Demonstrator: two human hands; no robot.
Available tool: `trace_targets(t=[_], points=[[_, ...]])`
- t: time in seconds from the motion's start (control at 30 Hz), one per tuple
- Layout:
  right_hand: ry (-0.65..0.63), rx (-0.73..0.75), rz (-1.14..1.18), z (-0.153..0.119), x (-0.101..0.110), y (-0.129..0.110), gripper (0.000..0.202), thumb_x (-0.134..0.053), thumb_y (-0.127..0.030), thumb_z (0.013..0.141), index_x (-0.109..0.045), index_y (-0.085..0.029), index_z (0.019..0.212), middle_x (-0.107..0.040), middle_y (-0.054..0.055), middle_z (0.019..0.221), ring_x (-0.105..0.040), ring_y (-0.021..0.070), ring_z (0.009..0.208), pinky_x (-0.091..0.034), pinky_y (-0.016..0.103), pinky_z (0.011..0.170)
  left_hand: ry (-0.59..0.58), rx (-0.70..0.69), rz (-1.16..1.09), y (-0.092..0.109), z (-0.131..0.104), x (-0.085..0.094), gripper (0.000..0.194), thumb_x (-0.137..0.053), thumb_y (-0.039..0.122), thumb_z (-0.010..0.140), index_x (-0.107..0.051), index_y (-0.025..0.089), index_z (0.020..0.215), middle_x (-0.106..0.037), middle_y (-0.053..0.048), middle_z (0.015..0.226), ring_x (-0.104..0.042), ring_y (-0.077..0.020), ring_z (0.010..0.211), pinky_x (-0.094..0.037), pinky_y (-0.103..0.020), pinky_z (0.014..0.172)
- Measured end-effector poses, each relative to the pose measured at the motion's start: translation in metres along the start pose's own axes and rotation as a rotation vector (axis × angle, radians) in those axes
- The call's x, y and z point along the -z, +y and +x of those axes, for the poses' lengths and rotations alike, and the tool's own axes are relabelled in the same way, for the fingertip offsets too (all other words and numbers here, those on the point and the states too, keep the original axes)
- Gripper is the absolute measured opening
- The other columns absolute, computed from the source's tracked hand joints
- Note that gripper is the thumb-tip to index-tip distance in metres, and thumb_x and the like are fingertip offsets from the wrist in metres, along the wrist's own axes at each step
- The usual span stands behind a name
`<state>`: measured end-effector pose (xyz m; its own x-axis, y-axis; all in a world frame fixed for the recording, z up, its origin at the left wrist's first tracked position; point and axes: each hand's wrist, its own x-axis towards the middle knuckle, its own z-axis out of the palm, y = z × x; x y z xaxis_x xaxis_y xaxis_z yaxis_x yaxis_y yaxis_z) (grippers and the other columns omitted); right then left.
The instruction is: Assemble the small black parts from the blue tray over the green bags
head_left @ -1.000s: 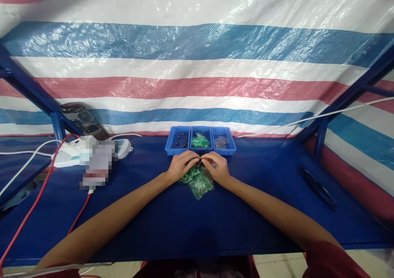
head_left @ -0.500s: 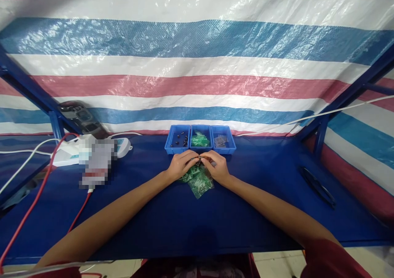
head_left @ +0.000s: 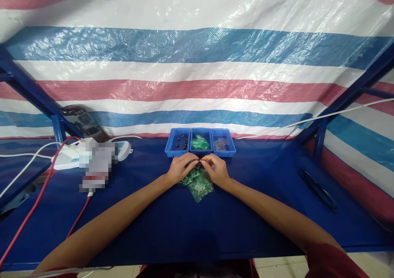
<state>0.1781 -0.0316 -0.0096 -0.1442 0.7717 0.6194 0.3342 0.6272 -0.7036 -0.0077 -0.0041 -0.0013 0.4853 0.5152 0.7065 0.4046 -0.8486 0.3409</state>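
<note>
My left hand (head_left: 181, 167) and my right hand (head_left: 217, 169) meet fingertip to fingertip at the middle of the blue table. Both are closed in a pinch on a small dark part (head_left: 199, 160), too small to name. Under the fingers lie green-tinted clear plastic bags (head_left: 200, 186) with small pieces in them, partly hidden by my hands. Just beyond stand three joined blue bins: the left bin (head_left: 169, 147) has loose dark fittings, the middle bin (head_left: 201, 151) green bags, the right bin (head_left: 231, 147) small clear packets.
At the left are a white power strip (head_left: 63, 161), a blurred-out device with a red cable (head_left: 82, 213), and a dark object (head_left: 83, 120) against the striped sheet. Black-framed glasses (head_left: 318, 190) lie at the right. Blue frame posts stand at both sides.
The view has tilted up slightly, so everything sits a little lower. My fingertips have drawn slightly apart around the dark part, which shows more. The bags and bins stay in place.
</note>
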Motion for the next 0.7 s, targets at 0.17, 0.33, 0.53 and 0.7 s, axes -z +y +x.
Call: trace_targets(t=[0.17,0.33,0.53,0.7], points=[[0.004,0.017,-0.016,0.0007,0.0009,-0.0021,0.021,-0.046,-0.034,0.091,-0.060,-0.018,0.088,-0.057,0.002,0.069,-0.053,0.0135,0.059,-0.045,0.026,0.059,-0.001,-0.002,0.013,0.0007,0.0008,0.0002,0.016,-0.050,0.026,0.090,-0.061,0.017,0.098,-0.067,-0.007,0.089,-0.064,-0.0154,0.081,-0.051,-0.025,0.067],[0.021,0.032,-0.034,0.0015,0.0010,-0.0024,0.020,-0.047,-0.033,0.090,-0.060,-0.018,0.088,-0.056,0.002,0.068,-0.052,0.0134,0.058,-0.044,0.026,0.058,0.004,0.004,0.009,0.0007,0.0004,-0.0003,0.016,-0.049,0.025,0.090,-0.061,0.017,0.098,-0.067,-0.007,0.089,-0.064,-0.0154,0.082,-0.051,-0.025,0.068],[0.051,0.031,-0.009,0.0020,0.0005,-0.0015,0.017,-0.049,-0.031,0.090,-0.061,-0.019,0.090,-0.058,0.003,0.074,-0.056,0.0142,0.063,-0.047,0.026,0.061,0.008,0.004,0.008,0.0007,0.0006,-0.0004,0.015,-0.050,0.023,0.089,-0.061,0.017,0.098,-0.067,-0.007,0.089,-0.063,-0.0149,0.081,-0.050,-0.024,0.067],[0.054,-0.010,0.046,0.0004,-0.0002,-0.0014,0.016,-0.050,-0.030,0.089,-0.060,-0.019,0.094,-0.062,0.004,0.080,-0.060,0.0141,0.061,-0.050,0.026,0.058,0.021,0.016,0.038,0.0012,0.0001,-0.0001,0.016,-0.053,0.022,0.088,-0.060,0.017,0.102,-0.067,-0.006,0.087,-0.061,-0.0114,0.067,-0.048,-0.021,0.058]])
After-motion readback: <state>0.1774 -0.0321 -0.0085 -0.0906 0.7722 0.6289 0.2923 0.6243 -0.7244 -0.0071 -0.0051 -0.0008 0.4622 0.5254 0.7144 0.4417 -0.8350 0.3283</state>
